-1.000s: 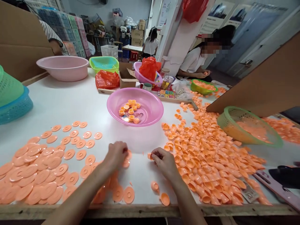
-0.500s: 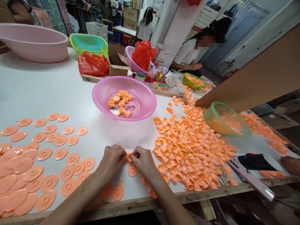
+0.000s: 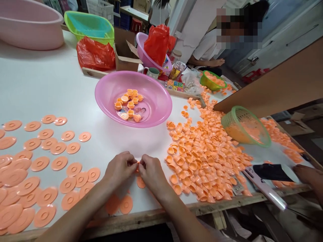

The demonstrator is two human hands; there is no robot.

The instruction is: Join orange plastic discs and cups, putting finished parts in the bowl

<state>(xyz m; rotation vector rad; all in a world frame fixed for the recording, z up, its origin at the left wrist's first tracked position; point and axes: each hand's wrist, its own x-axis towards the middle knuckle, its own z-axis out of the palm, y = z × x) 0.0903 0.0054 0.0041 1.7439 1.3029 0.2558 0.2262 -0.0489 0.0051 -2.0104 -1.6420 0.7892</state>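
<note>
Near the front middle of the table, my left hand (image 3: 123, 167) and my right hand (image 3: 152, 171) are pinched together, fingertips almost meeting. Between them shows a bit of a small orange plastic piece (image 3: 138, 166), mostly hidden by the fingers. An orange disc (image 3: 140, 182) with a ring at its centre lies just below it. More flat orange discs (image 3: 45, 215) spread over the left side. To the right is a big heap of small orange toy cups (image 3: 202, 158). Beyond my hands, a pink basin (image 3: 108, 109) holds several orange cup-like pieces (image 3: 130, 105).
A green mesh basket (image 3: 234, 124) with orange pieces leans at the right, near a phone-like pink device (image 3: 267, 191). At the back stand a cardboard box (image 3: 127, 64), red plastic bags (image 3: 96, 55) and a large pale pink tub (image 3: 30, 32). Another person's hand (image 3: 308, 174) is at far right.
My hands have drawn closer together around the small orange piece, which is now more covered. The camera view has tipped downward slightly.
</note>
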